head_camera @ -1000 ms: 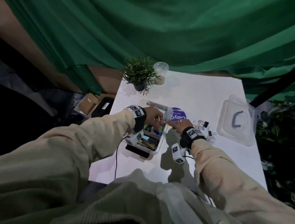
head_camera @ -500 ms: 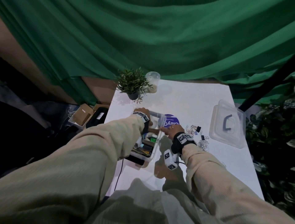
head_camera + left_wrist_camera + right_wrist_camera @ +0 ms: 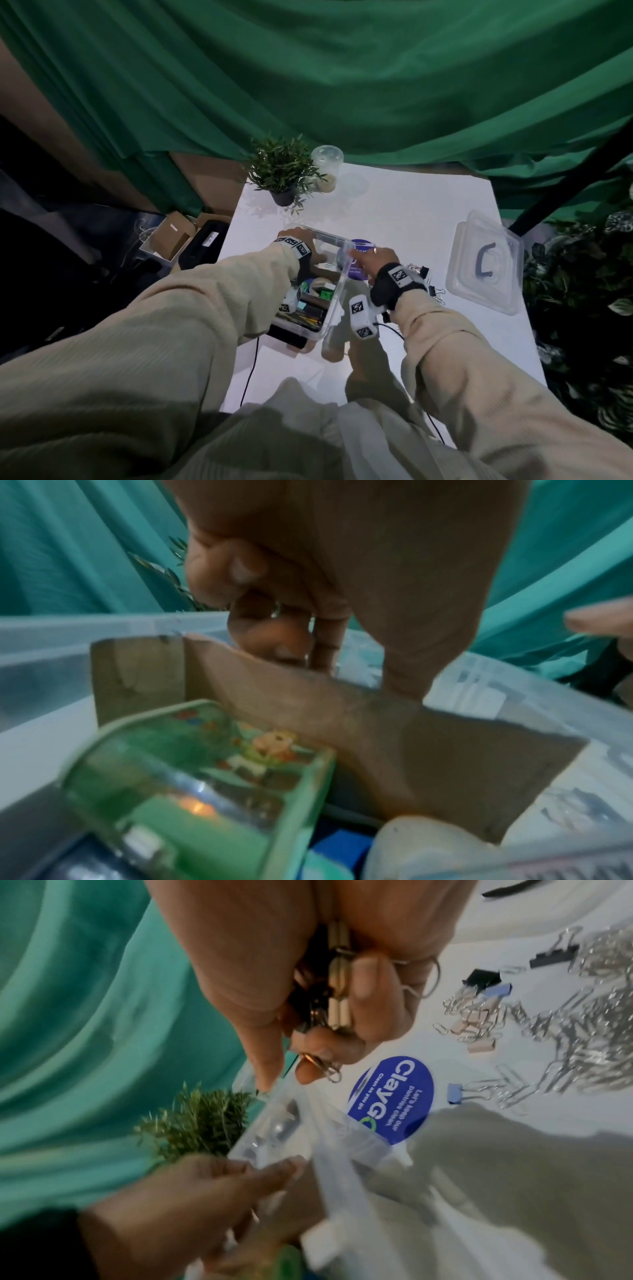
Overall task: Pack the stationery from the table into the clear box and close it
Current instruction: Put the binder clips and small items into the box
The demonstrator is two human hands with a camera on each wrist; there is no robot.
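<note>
Stationery already filled much of the clear box [image 3: 330, 310], which sat on the white tabletop [image 3: 404, 212] in front of the person: a green-framed case [image 3: 205, 777], a brown cardboard piece [image 3: 308, 710] and several coloured items lay inside, too blurred to name further. The left hand [image 3: 301, 240] reached to the box's far end, and in the left wrist view its fingers curled down behind the cardboard; whether they gripped anything could not be told. The right hand [image 3: 329, 988] hovered just over the box's far right corner, its fingers closed round a bunch of binder clips and paper clips [image 3: 337, 993], seemingly about to be dropped in.

By my reading the packing was well along but unfinished. A loose pile of paper clips and binder clips [image 3: 565, 1015] remained on the tabletop just right of the box, in black, blue and beige with silver wire. The clear lid [image 3: 484, 262], with its dark handle, lay well apart to the right, so closing was not yet begun.

A round blue sticker [image 3: 394, 1099] on the tabletop beside the box read "ClayGo", with smaller lines that seemed to say "Let's keep our pantries clean." and "Clean as you go". A small potted plant [image 3: 282, 171] and a plastic cup [image 3: 327, 168] stood at the far edge.
</note>
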